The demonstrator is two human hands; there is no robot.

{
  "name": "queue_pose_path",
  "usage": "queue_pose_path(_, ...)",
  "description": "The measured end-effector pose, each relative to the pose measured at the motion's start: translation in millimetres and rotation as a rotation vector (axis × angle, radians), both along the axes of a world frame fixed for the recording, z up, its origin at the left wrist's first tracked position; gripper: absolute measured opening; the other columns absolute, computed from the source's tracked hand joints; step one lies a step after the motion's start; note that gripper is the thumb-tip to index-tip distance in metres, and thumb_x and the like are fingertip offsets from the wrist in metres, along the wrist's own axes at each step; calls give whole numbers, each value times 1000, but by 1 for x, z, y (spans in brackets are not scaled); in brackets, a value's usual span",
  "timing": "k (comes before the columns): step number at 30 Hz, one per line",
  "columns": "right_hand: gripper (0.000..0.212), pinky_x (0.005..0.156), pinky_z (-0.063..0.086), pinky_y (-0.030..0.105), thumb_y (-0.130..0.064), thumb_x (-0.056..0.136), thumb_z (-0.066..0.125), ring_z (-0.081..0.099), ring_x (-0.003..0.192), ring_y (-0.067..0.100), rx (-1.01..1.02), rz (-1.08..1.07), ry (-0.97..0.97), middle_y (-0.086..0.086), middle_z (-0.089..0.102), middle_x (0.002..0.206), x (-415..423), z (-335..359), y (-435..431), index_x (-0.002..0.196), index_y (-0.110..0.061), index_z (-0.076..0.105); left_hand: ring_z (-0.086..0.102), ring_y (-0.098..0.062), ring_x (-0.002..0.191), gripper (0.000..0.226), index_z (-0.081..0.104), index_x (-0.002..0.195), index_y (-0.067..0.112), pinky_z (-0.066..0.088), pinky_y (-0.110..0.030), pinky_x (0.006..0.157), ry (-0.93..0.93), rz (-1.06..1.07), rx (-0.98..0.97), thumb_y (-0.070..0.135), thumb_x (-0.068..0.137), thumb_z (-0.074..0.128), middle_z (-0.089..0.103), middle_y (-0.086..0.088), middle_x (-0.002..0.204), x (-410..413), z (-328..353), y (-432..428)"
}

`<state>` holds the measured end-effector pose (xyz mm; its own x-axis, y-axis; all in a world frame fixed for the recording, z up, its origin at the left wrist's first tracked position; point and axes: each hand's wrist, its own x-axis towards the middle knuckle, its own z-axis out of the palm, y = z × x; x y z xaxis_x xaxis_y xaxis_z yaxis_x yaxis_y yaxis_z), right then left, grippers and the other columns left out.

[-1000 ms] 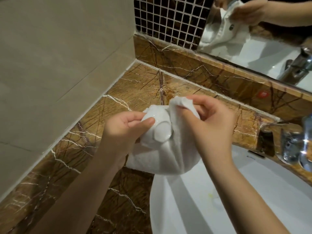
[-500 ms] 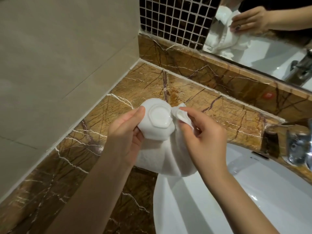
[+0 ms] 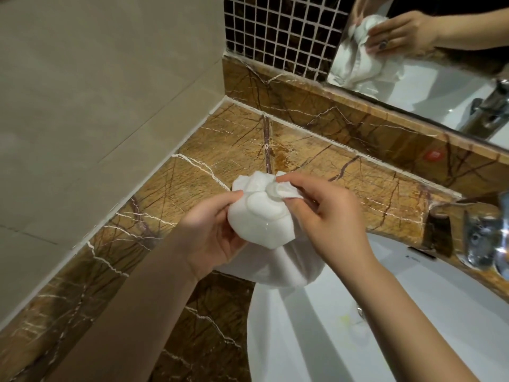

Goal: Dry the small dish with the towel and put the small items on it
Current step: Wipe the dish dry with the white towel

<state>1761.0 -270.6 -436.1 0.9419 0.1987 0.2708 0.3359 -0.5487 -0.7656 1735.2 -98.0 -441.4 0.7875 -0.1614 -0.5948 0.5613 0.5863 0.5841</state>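
Brown veined marble counter across the middle of the frame, beige tiled wall filling the upper left. And at centre frame, held up over the counter's front edge: small white dish, turned bottom side toward the camera, glossy, with a drop of wet shine on its lower face. Wrapped around it, white towel, bunched over the dish's upper rim and sagging in a loose pouch beneath, hanging down over the white basin at lower right. Left hand coming up from lower left, fingers curled around the dish's left side, thumb tip pressed on the upper left edge, firm hold on dish and cloth together. Right hand reaching in from lower right, thumb and forefinger pinched tight on a wad of towel, pushing that wad against the top right of the dish; remaining fingers folded under. Hard to tell exactly where cloth ends and porcelain begins at the top, white on white. Further out: chrome tap at the right edge, beside the basin. Dark mosaic tiles at upper centre, above the marble upstand. Mirror at upper right, doubling a hand with a ring and the crumpled towel.
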Motion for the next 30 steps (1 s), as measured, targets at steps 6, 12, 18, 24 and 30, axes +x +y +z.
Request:
queue_pose_path(6,25,74,52,35,-15,84,61,65,87,9,25,-49,-3,-13,73,98,-3,-1,-2,102,-28,71,68,-11,57,28,61,109,1,53,-18,44,10,158,-38,21,95,48,71,-5,69,-2,3,-9)
queue_pose_path(12,24,71,49,33,-13,86,61,65,86,9,54,-166,-62,-8,74,97,-11,-2,2,104,-26,70,73,-20,80,34,61,110,1,57,-25,56,-82,315,-74,25,99,41,75,-14,97,1,7,-24)
queue_pose_path(18,28,57,50,37,-12,84,60,67,71,22,-53,-251,-143,-2,75,86,-25,-6,14,107,-27,68,64,-34,108,42,46,130,-2,48,-46,98,-127,377,-86,26,99,40,62,-26,121,4,9,-41)
queue_pose_path(24,28,64,50,33,-11,84,61,67,77,16,-12,-209,-101,-3,76,95,-16,-7,1,108,-24,70,66,-30,94,46,57,119,-6,57,-32,75,-114,98,-49,13,77,53,63,-23,115,-1,10,-18)
queue_pose_path(30,28,73,50,28,-14,86,61,67,89,12,-68,-41,-18,-9,73,106,-6,1,-5,109,-27,70,72,-31,88,43,60,118,3,60,-39,63,-15,2,1,34,93,45,72,-18,105,6,11,-1)
